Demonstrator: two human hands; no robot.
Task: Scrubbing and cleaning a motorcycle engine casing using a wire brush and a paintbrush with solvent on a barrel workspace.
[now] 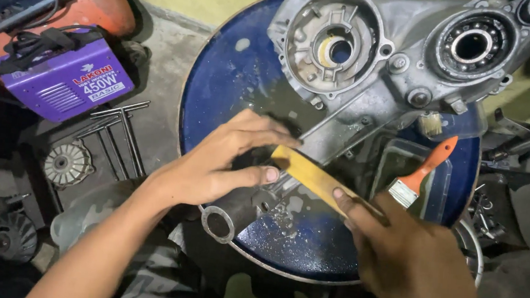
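Near the drum's [233, 76] front edge, the yellow bar [317, 176] slants from upper left to lower right; left hand [225, 165] pinches its upper end, right hand [409, 257] grips the lower, against the casing [375, 56].

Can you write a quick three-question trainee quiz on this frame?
1. True or false: the yellow strip is held by both the left hand and the right hand.
2. What lies in the clear tray beside the right hand?
A. an orange-handled brush
B. a hammer
C. a screwdriver
3. Fill in: the grey engine casing rests on a round ____ drum top.

Key: 1 true; 2 A, the orange-handled brush; 3 blue.
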